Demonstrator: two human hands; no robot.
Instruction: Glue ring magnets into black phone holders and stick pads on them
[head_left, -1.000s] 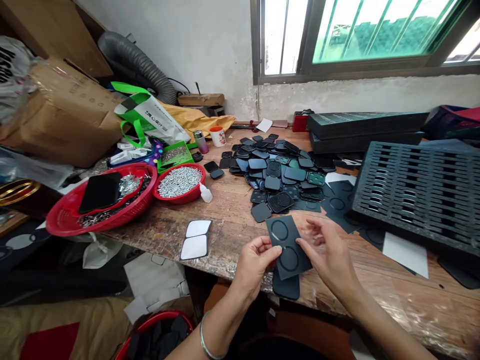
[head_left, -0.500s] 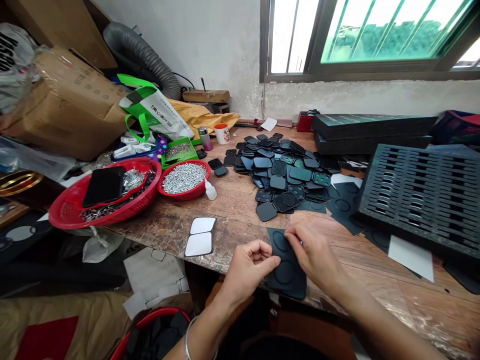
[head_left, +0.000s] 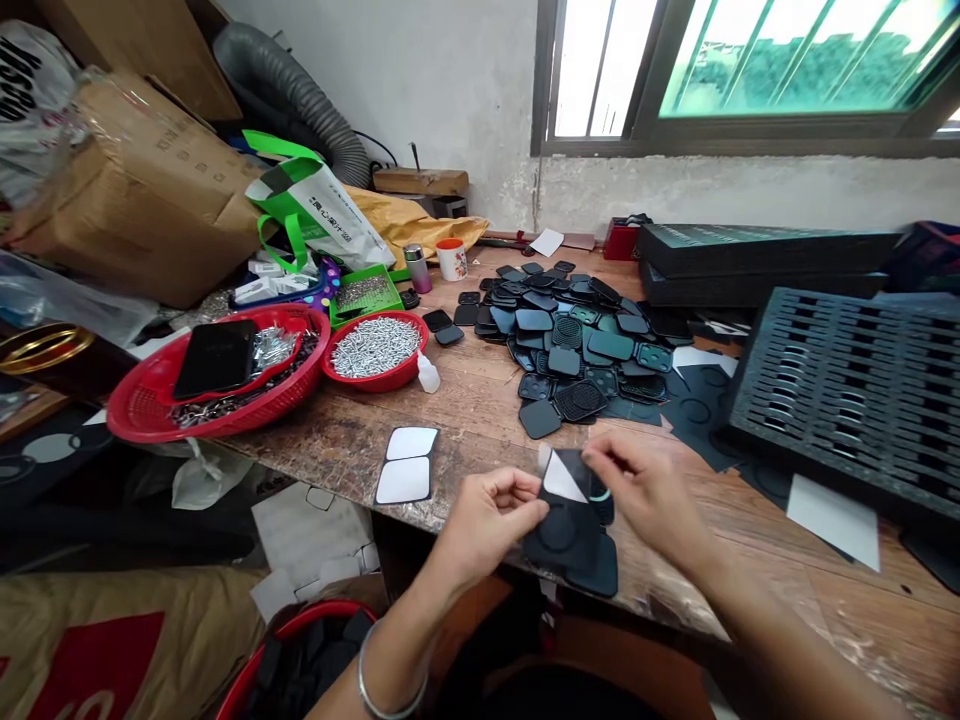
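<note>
A black sheet with round embossed rings point(head_left: 556, 535) lies near the table's front edge, its upper part lifted and folded so a white triangle of its underside shows. My left hand point(head_left: 499, 525) pinches the sheet's left edge between thumb and fingers. My right hand point(head_left: 637, 490) has its fingers closed at the raised upper right corner. Beneath the sheet, dark rounded pads point(head_left: 598, 570) stick out at the right and bottom. To the left lies a black-edged piece with two white panels point(head_left: 405, 480).
Behind my hands is a heap of black pads point(head_left: 574, 335). Red baskets of metal parts point(head_left: 289, 400) point(head_left: 382, 382) and a white bottle point(head_left: 428, 373) are at left. A slotted black tray point(head_left: 832, 400) and white paper point(head_left: 834, 520) lie at right.
The sheet's upper part has been lifted and folded, showing its white underside and the pads beneath. My right hand has moved slightly right. The camera view has shifted a little.
</note>
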